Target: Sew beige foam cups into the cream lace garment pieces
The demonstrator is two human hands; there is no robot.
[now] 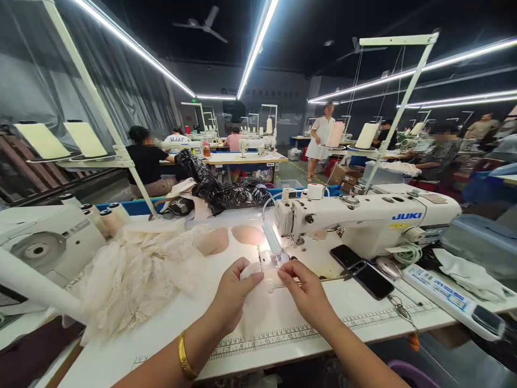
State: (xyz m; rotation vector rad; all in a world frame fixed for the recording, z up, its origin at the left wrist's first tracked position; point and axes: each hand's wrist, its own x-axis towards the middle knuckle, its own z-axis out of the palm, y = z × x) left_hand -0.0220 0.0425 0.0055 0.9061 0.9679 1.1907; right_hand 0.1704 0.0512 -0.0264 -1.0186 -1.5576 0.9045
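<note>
My left hand [234, 291] pinches a piece of thin white fabric [254, 312] between thumb and fingers, just in front of the needle area. Close beside it, my right hand [302, 283] is closed in a pinch at the right edge of the same fabric, near the presser foot. The white sewing machine [363, 215] stands behind and to the right, its lamp [272, 237] lighting the needle plate. Two beige fabric pieces [214, 241] lie flat behind my left hand. A heap of cream lace fabric [145, 269] rests on the left.
Right of my hands lie two phones [374, 279], a computer mouse [388, 267], keys [399, 307] and a long white control box [452, 299]. A black plastic bag [238, 194] sits behind the table. Thread cones [84, 139] stand on racks. Several people work farther back.
</note>
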